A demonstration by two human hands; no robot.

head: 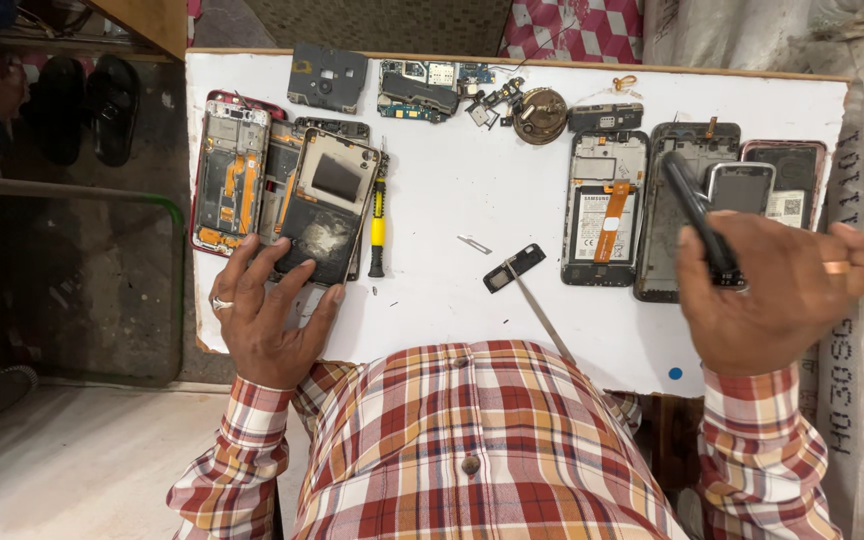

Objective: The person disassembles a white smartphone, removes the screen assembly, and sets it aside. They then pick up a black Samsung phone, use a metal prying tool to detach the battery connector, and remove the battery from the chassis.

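Within the right hand (774, 290) grip — a black tool (697, 215), perhaps.

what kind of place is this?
Likely a small phone repair bench: opened phones and loose circuit boards lie on a white worktable beside a yellow-handled screwdriver. The left hand rests on a phone frame.

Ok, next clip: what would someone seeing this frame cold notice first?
Opened phones and loose parts cover the white board, with circuit boards along its far edge. The left hand presses on a stack of stripped phone frames at the left, beside a yellow-handled screwdriver. The right hand grips a slim black tool over the open phones at the right, one showing its battery.
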